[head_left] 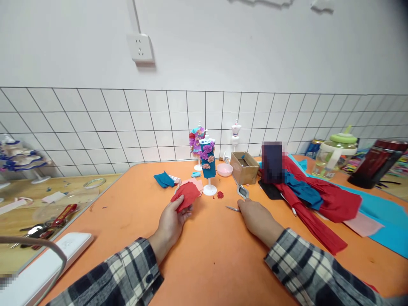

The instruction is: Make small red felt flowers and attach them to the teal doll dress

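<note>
A piece of red cloth (185, 195) is pinched between the thumb and fingers of my left hand (172, 221). My right hand (257, 219) is closed at the right of centre, with a pointed metal tool tip (233, 208) sticking out at its left; the rest of the tool is hidden under the hand. Beyond the hands stands a small white dress form (209, 189) in a blue dress (208, 168) with purple and pink flowers. A small red flower-like piece (220, 194) lies by its base. Pink cloth (198, 184) lies partly behind the red cloth.
Behind are another dressed form (197, 140), a white form (235, 135), a pink bowl (225, 170) and a cardboard box (245, 167). Red fabric (338, 199), a cup (333, 155) and a dark red bottle (379, 163) stand or lie right. A white device (57, 263) lies left.
</note>
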A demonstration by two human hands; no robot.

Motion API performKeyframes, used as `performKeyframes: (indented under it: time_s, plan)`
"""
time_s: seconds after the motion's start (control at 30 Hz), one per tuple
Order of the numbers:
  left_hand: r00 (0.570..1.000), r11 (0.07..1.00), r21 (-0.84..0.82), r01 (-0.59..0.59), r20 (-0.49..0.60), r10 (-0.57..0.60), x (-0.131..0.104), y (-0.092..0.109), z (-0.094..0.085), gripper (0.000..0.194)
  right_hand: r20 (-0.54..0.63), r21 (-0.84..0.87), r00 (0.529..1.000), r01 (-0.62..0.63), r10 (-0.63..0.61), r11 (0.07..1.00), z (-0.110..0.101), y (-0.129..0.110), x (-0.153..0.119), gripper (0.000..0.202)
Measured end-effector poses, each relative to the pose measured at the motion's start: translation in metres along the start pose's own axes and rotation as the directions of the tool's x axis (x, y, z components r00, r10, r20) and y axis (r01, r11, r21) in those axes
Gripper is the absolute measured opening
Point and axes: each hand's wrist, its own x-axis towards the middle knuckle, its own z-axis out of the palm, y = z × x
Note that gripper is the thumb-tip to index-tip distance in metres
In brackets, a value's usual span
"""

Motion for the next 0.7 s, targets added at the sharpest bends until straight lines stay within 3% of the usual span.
performKeyframes:
  time_s: [0.23, 0.37, 0.47, 0.57, 0.7]
  plan:
    - [0.999, 0.999, -0.023, -0.027, 0.043, 0.028, -0.001, -0.001, -0.001, 0.016, -0.059, 0.062, 0.997, 0.042, -0.039, 0.997, 0.006, 0.008, 0.005, 0.028]
    - [0.990, 0.995, 0.027, -0.095, 0.109, 0.091, -0.003, -0.003, 0.000, 0.031, -0.064, 0.321, 0.993, 0.116, -0.101, 0.940, 0.014, 0.012, 0.012, 0.024]
    - [0.981, 0.992, 0.037, -0.120, 0.156, 0.113, -0.004, -0.003, 0.001, 0.036, 0.077, 0.656, 0.990, 0.040, -0.119, 0.754, 0.020, 0.006, 0.017, 0.014]
    - [0.976, 0.990, 0.053, -0.127, 0.186, 0.115, -0.006, -0.004, 0.003, 0.039, 0.176, 0.859, 0.964, -0.053, -0.198, 0.509, 0.024, -0.006, 0.016, 0.022]
    - [0.981, 0.998, 0.048, -0.039, 0.192, 0.029, -0.011, -0.005, 0.005, 0.031, 0.196, 0.968, 0.857, -0.091, -0.477, 0.233, 0.021, -0.024, 0.006, 0.031]
